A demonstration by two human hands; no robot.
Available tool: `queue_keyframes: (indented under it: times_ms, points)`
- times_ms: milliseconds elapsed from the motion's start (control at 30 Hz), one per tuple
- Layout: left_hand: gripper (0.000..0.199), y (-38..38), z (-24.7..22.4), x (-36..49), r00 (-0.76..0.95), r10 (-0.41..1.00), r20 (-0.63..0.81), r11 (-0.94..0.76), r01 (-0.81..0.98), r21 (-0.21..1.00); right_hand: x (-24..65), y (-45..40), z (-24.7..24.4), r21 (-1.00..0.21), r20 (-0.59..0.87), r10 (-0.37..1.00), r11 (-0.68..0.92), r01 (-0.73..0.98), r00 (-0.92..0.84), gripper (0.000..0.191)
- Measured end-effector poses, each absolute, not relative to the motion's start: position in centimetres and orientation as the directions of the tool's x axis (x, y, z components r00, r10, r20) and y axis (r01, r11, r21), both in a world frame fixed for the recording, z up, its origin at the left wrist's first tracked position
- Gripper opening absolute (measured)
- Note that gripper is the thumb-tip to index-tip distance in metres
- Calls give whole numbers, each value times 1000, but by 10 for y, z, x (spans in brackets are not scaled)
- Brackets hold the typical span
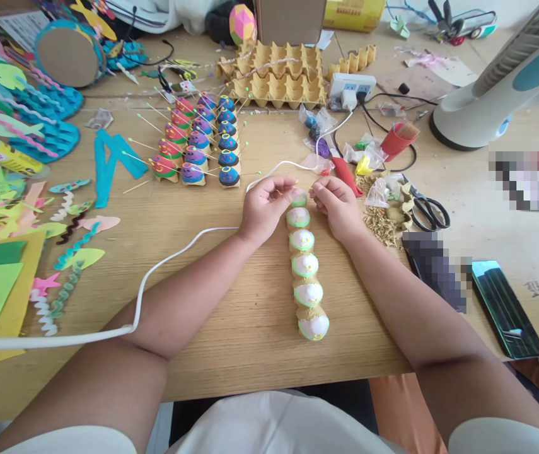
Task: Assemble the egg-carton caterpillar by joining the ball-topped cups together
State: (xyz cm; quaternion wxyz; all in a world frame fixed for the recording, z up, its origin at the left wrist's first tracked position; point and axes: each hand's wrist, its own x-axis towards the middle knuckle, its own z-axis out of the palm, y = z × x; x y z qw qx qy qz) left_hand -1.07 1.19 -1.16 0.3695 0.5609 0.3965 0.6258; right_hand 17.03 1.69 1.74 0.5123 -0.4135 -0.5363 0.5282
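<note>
A strip of egg-carton cups (304,265) lies lengthwise in front of me, its domes coated white with green rims and small yellow bits. At the far end of that strip, my left hand (269,205) pinches beside the last cup (299,198), which looks greener than the others. Facing it from the other side, my right hand (338,205) is also closed in a pinch. Tiny yellowish spots show at the fingertips of both hands; what they hold is too small to make out.
Painted egg-carton strips (196,142) with pins stand beyond my left hand. A white cable (169,255) crosses my left forearm. To the right are scissors (427,211), a phone (505,309), a power strip (352,85) and a white-grey appliance (481,101). Paper cutouts (9,208) cover the left side.
</note>
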Motion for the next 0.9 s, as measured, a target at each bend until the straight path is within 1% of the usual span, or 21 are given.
queue_keyframes:
  times_ms: [133,233,367,500,700,900]
  points:
    - [58,10,-10,-11,-101,911,400,-402,4,916,170,16,18,-991,103,987,90,-99,-127,58]
    - [59,9,-8,-10,-102,910,401,-404,-13,915,170,16,18,-990,107,986,94,-108,-128,58]
    - [57,7,-5,-10,-104,911,400,-401,11,916,170,17,18,-991,112,985,100,-94,-134,59]
    - [58,6,1,-12,-122,911,394,-397,6,918,171,16,18,-988,145,977,136,-66,-159,59]
    - [65,1,7,-12,-78,911,405,-405,8,914,170,12,22,-986,168,969,168,-17,-180,64]
    - [55,3,-1,-8,-125,874,469,-465,63,883,168,11,22,-986,165,970,156,-66,-176,60]
